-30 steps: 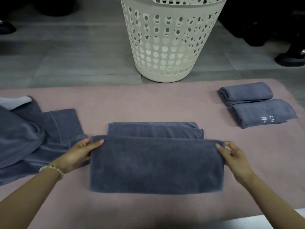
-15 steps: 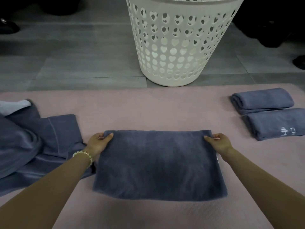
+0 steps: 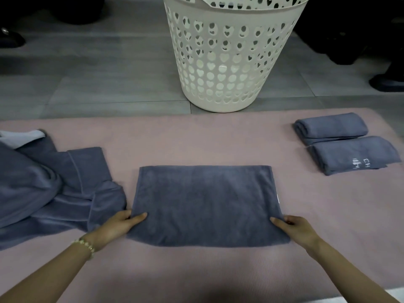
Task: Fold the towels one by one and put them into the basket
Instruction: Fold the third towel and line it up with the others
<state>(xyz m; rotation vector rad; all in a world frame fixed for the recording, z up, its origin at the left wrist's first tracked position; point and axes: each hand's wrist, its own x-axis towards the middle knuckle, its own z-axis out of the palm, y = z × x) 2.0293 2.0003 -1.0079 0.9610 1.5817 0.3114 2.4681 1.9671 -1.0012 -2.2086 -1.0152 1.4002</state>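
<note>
Grey-blue towel [image 3: 203, 204], folded into a flat rectangle, lies in the middle of the pink mat [image 3: 196, 141]. The left hand [image 3: 119, 226] pinches its near left corner and the right hand [image 3: 293, 228] its near right corner, thumbs on top. Beyond the mat stands the cream basket [image 3: 229, 62]. Two folded towels [image 3: 330, 127] lie to the right, a rumpled pile [image 3: 43, 189] to the left.

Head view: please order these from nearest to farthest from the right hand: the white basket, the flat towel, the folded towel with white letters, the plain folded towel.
1. Flat towel: the right hand grips its near right corner.
2. Folded towel with white letters: right side of the mat.
3. Plain folded towel: just behind it.
4. White basket: on the floor beyond the mat.
</note>
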